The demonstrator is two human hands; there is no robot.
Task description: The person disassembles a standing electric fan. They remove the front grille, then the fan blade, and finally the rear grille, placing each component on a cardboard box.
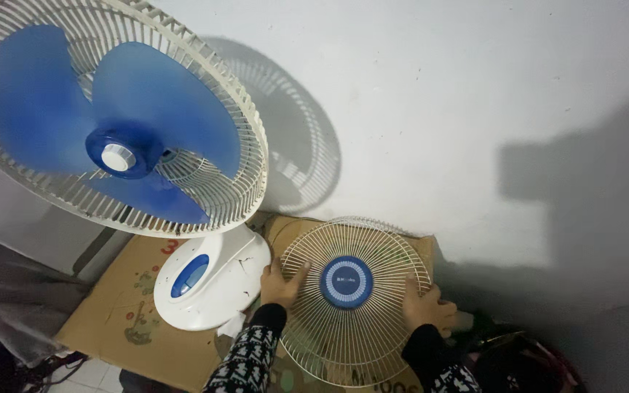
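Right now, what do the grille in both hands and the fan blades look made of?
Front grille, held by the left hand and right hand: thin cream wire spokes, probably painted metal, with a glossy blue plastic centre cap. Fan blades: translucent blue plastic, since light passes through them.

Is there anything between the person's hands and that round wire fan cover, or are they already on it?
Nothing visible stands between them. The left hand grips the left rim of the wire fan guard and the right hand grips its right rim. The fan stands apart, to the left.
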